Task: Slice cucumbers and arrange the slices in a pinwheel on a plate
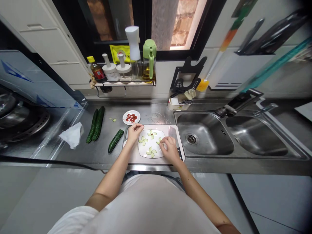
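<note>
A white squarish plate [145, 149] lies on a cutting board [133, 158], with cucumber slices [151, 152] set in pinwheel shapes; the top one has a red bit at its centre. My left hand [135, 132] is over the plate's upper left edge, fingertips pinched together; anything between them is too small to make out. My right hand [170, 149] is at the plate's right side, its fingers bent together over the right pinwheel [159, 140], contents hidden. Behind my left hand a small white dish [124, 117] holds chopped red pieces [131, 118]. A knife [179, 152] lies partly under my right hand.
A cut cucumber [115, 141] lies left of the board, two whole cucumbers [98, 123] and a crumpled white tissue [72, 135] farther left. A double sink [204, 133] is on the right. Bottles stand on a wall rack [126, 84] at the back.
</note>
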Demonstrator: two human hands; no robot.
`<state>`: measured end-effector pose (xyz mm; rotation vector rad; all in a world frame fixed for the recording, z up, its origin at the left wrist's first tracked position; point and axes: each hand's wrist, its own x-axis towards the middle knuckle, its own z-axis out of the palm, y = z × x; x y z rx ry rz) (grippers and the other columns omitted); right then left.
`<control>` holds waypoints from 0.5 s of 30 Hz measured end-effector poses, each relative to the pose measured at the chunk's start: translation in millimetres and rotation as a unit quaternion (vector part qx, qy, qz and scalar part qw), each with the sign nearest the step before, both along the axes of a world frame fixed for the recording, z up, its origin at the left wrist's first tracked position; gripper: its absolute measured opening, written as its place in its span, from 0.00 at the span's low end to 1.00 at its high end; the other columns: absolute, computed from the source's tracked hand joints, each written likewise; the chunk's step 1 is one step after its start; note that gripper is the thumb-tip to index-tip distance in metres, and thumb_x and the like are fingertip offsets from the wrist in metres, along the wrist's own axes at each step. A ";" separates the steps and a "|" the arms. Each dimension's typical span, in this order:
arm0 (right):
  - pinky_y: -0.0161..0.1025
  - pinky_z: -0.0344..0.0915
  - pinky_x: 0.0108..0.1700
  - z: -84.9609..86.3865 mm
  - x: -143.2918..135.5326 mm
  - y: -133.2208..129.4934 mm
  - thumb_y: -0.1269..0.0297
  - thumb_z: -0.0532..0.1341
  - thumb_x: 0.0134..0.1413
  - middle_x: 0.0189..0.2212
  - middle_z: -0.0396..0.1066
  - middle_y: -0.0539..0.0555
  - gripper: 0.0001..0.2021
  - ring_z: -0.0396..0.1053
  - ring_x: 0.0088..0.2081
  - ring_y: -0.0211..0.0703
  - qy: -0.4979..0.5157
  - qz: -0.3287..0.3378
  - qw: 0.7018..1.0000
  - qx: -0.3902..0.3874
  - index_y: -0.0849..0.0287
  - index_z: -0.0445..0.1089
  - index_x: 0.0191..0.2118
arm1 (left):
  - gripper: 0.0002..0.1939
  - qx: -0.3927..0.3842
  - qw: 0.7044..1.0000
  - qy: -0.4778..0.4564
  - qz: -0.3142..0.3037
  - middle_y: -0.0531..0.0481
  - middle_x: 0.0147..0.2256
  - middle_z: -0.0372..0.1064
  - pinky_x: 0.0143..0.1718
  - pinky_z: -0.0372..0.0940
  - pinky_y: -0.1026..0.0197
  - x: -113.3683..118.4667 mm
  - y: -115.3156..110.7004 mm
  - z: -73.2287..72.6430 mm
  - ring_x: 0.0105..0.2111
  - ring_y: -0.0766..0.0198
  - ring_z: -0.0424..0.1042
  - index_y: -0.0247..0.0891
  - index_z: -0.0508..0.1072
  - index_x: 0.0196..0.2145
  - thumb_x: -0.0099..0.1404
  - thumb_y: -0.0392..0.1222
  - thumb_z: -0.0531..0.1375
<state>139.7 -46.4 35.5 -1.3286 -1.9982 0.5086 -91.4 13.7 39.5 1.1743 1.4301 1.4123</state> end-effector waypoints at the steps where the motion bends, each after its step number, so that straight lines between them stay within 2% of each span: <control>1: 0.47 0.59 0.52 1.9 -1.2 0.5 0.66 0.56 0.59 0.39 0.68 0.56 0.05 0.61 0.47 0.50 0.001 0.001 1.000 0.002 0.55 0.70 0.35 | 0.12 0.004 1.000 0.001 -0.005 0.51 0.29 0.72 0.35 0.62 0.64 2.2 -4.1 1.0 0.29 0.67 0.67 0.36 0.75 0.31 0.54 0.47 0.65; 8: 0.49 0.58 0.53 14.3 -10.3 3.0 0.64 0.56 0.60 0.39 0.69 0.57 0.07 0.61 0.48 0.51 0.017 0.016 1.000 0.008 0.55 0.70 0.35 | 0.10 0.003 0.997 0.061 -0.042 0.51 0.29 0.72 0.30 0.60 0.65 14.6 -31.0 3.8 0.26 0.69 0.64 0.36 0.75 0.30 0.57 0.46 0.64; 15: 0.46 0.59 0.51 9.1 -11.3 -0.1 0.65 0.56 0.60 0.36 0.69 0.56 0.06 0.62 0.46 0.50 0.004 0.022 1.000 -0.010 0.55 0.70 0.35 | 0.05 -0.009 0.970 0.222 -0.099 0.51 0.33 0.74 0.33 0.61 0.64 24.1 -61.9 -15.2 0.28 0.68 0.65 0.39 0.76 0.31 0.60 0.42 0.62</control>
